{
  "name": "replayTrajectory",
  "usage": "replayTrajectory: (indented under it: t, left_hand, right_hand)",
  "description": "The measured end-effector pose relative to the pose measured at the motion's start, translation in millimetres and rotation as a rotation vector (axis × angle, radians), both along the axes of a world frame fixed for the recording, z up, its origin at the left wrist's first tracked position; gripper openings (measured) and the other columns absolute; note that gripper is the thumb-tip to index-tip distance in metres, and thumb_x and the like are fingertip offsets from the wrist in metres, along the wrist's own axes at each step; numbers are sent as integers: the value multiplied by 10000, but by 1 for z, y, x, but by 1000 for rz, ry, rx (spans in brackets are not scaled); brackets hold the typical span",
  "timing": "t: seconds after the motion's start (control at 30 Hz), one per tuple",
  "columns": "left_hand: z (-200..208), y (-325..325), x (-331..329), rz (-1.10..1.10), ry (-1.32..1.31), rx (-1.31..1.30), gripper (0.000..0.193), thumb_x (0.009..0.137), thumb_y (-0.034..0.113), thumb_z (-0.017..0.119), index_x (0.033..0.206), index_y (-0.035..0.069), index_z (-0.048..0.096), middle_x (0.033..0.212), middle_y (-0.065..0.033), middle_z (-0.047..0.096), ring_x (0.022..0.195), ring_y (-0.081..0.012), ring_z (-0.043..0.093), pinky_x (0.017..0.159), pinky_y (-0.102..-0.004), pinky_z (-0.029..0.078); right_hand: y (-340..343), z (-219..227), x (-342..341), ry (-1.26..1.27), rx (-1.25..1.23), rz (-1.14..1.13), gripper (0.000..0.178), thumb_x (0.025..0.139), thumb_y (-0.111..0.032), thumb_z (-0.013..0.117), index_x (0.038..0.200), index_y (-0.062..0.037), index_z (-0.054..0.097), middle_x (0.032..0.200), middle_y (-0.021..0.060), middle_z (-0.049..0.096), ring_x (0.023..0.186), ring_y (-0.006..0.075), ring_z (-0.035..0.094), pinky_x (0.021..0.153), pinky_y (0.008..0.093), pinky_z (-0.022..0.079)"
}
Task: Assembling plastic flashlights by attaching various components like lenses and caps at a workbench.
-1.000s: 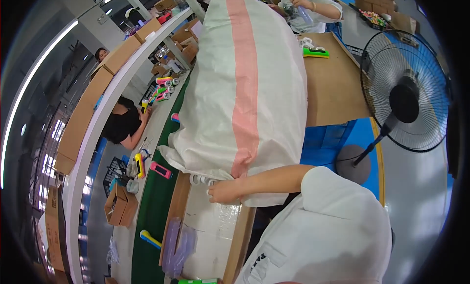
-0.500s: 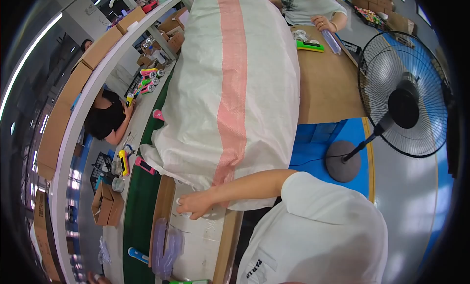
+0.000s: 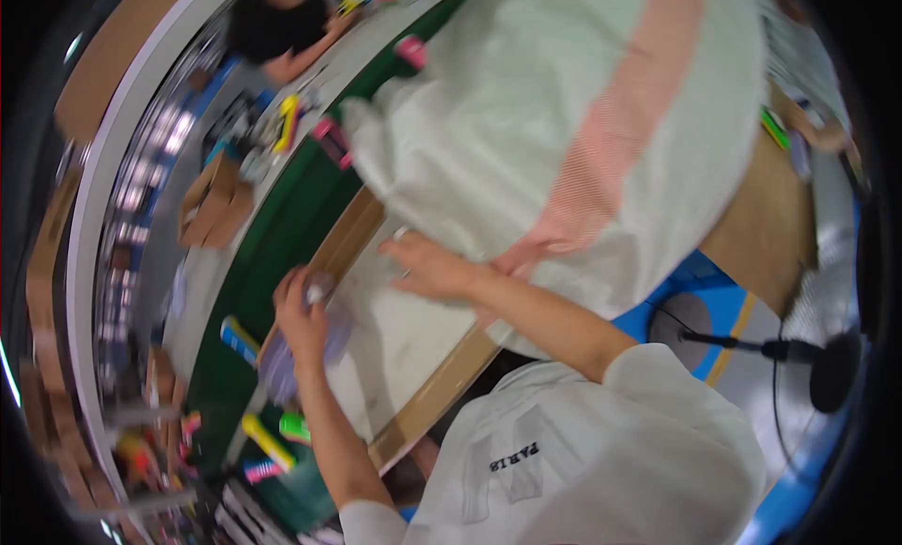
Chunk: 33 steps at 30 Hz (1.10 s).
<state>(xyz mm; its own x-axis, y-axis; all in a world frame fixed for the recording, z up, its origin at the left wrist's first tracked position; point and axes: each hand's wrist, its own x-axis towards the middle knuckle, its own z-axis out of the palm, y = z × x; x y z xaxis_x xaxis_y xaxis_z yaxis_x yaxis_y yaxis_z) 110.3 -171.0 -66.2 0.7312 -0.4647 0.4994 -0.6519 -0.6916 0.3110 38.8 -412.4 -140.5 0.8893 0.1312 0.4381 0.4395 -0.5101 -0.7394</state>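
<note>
Left hand: the left hand (image 3: 303, 312) is curled shut on a small clear bag (image 3: 299, 343). The arm comes up from the bottom edge and is bent a little, with the fingers on top of the bag.
Small clear bag: it looks thin and a bit purple. It lies at the left edge of the desk (image 3: 404, 343), just beside the green belt (image 3: 282, 254). The picture is blurry here, so I cannot tell what is in the bag.
Right hand: the right hand (image 3: 425, 266) lies flat with its fingers spread apart and holds nothing. It rests at the bottom edge of the big white sack (image 3: 545, 122). The arm comes in from the right, bare up to a white sleeve (image 3: 611, 423).
Big white sack: it is very big, with a pink stripe (image 3: 620, 122) down it. It lies over the far end of the desk and hangs over the right edge.
Desk: its top is white with brown edges.
Green belt: it runs along the left side of the desk. Small bright things lie on it, such as a yellow one (image 3: 268, 442) near the bottom.
Other person: a person in black (image 3: 282, 23) is at the far end of the belt.
Fan: a black fan (image 3: 832, 366) stands on the floor, well apart on the right.
</note>
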Motion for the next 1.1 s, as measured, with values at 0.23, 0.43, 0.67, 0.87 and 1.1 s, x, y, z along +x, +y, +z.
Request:
replayTrajectory:
  t: [0.23,0.43,0.67,0.87,1.1]
  left_hand:
    - [-6,13,-2,62,38,87,314,727,-8,613,1037,29,643,1085,-159,619,1028,-362,554,913,-426,441]
    - [-23,-1,3,42,-123,309,391,639,27,674,1027,61,642,1038,-102,600,996,-288,528,860,-408,429]
    - [-37,-5,23,223,-141,539,163,677,76,661,836,49,682,911,-86,565,909,-267,511,800,-382,412]
    - [-18,-5,12,110,-121,171,192,697,-47,615,834,52,706,894,-89,598,866,-262,571,744,-374,471]
    - [4,-15,-11,181,710,-922,102,853,46,658,941,7,692,804,-16,648,668,-75,581,573,-221,472]
  right_hand:
    - [0,25,-4,167,15,-91,518,780,-123,683,1242,-58,457,1111,236,528,1015,423,538,850,445,460]
    - [20,25,-6,10,-11,-71,551,759,-91,705,1247,-49,452,1157,249,496,1095,424,499,912,441,441]
    - [30,34,24,-122,-117,18,596,746,-93,721,1268,-54,437,1201,247,495,1093,407,496,924,444,436]
    - [30,13,30,48,-53,35,654,744,-114,729,1309,-38,409,1166,217,526,951,352,568,849,419,478]
    - [36,26,27,71,95,79,699,734,-124,744,1323,-22,383,1167,216,518,977,324,578,843,408,492]
